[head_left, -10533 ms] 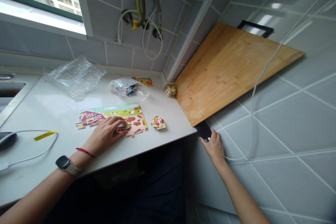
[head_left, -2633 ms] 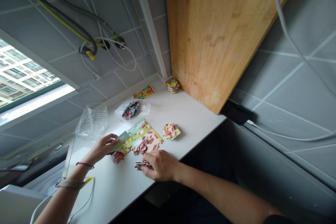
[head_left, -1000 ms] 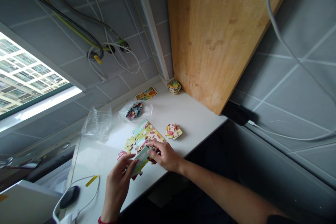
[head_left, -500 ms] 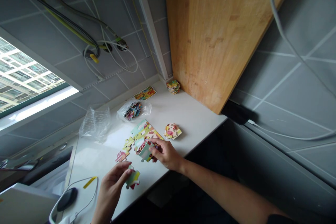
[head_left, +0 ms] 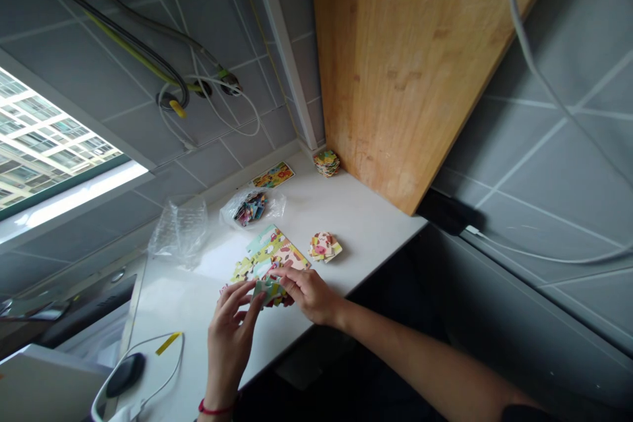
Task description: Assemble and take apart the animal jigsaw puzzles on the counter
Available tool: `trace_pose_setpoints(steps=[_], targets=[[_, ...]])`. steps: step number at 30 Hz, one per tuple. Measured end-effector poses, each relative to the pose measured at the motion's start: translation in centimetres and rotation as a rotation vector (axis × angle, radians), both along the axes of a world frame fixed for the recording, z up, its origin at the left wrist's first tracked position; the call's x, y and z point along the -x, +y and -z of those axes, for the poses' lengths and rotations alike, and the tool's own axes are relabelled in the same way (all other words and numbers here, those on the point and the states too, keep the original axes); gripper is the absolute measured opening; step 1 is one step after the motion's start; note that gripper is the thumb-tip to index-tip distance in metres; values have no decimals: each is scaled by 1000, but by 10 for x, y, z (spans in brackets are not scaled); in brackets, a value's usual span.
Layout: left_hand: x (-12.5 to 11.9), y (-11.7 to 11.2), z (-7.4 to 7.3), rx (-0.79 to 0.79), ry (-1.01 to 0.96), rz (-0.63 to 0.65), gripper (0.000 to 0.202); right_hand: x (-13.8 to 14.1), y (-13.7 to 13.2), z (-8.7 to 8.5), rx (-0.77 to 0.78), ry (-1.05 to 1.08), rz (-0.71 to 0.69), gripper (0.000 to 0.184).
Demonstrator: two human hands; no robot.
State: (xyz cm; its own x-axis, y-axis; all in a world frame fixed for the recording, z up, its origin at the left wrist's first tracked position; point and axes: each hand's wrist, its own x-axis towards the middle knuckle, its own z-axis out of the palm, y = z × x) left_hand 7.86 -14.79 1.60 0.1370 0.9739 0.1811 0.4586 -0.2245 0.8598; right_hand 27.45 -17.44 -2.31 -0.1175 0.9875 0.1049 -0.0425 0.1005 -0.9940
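Note:
My left hand [head_left: 235, 316] and my right hand [head_left: 311, 293] meet over the near part of the white table, both closed on a small bunch of jigsaw pieces [head_left: 270, 291]. The pieces show light green on top, and my fingers partly cover them. Just beyond lies a partly joined jigsaw puzzle [head_left: 274, 247] with green, yellow and pink cow-patterned areas; its near end is hidden behind my hands. To the right of it sits a small pile of puzzle pieces [head_left: 324, 247] with a cow's face on top.
A clear bag of puzzle pieces [head_left: 251, 208], a crumpled clear bag [head_left: 179, 232] and a picture card [head_left: 273, 175] lie farther back. A stack of pieces [head_left: 327, 163] stands by the wooden board [head_left: 405, 79]. A black round device [head_left: 126, 374] with a white cable is at left.
My left hand has moved up and right with its piece, joining the pieces in my right hand. My right hand has stayed nearly in place.

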Motion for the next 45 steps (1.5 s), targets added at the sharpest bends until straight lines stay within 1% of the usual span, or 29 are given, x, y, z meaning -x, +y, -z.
trace_pose_setpoints(steps=[3, 6, 8, 12, 15, 18, 20, 21, 22, 24, 26, 28, 31, 34, 36, 38, 40, 42, 45], targets=[[1, -1, -1, 51, 36, 21, 45, -1, -1, -6, -63, -26, 17, 50], [1, -2, 1, 163, 17, 60, 48, -2, -2, -11, -144, -92, 35, 40], [0, -3, 3, 209, -2, 76, 49, -2, -1, -13, -157, -112, 45, 36], [-3, -4, 5, 211, -38, 100, 45, -3, -1, -14, -142, -116, 37, 36], [2, -1, 4, 174, 6, 119, 45, -3, -2, -14, -155, -118, 19, 39], [16, 9, -2, 166, 106, 215, 53, -4, -3, -13, -165, -136, -3, 39], [30, 21, -9, 213, 146, 323, 59, -3, -4, -12, -152, -146, 3, 38], [37, 28, -11, 238, 161, 356, 60, -3, -4, -12, -143, -147, 13, 38], [44, 37, -14, 241, 184, 352, 59, -2, -4, -11, -134, -146, 23, 37], [57, 55, -14, 199, 270, 267, 59, -2, -4, -10, -134, -151, 23, 35], [67, 74, -10, 136, 402, 195, 63, -1, -4, -10, -145, -172, 4, 34], [75, 91, -2, 92, 513, 197, 70, -1, -4, -11, -145, -208, -17, 33], [82, 108, 7, 42, 634, 258, 76, -1, -6, -13, -125, -268, -37, 33], [85, 114, 9, 103, 686, 309, 69, -2, -6, -14, -124, -303, -41, 33], [86, 115, 7, 156, 705, 294, 64, -2, -6, -15, -124, -322, -43, 33], [87, 114, 4, 158, 712, 248, 63, -2, -6, -15, -118, -337, -46, 34], [88, 112, 1, 128, 711, 212, 65, -1, -6, -15, -111, -339, -49, 34], [91, 111, -4, 117, 732, 198, 62, -2, -6, -16, -114, -342, -51, 34], [97, 109, -14, 187, 779, 220, 45, -2, -6, -17, -120, -353, -50, 34]])
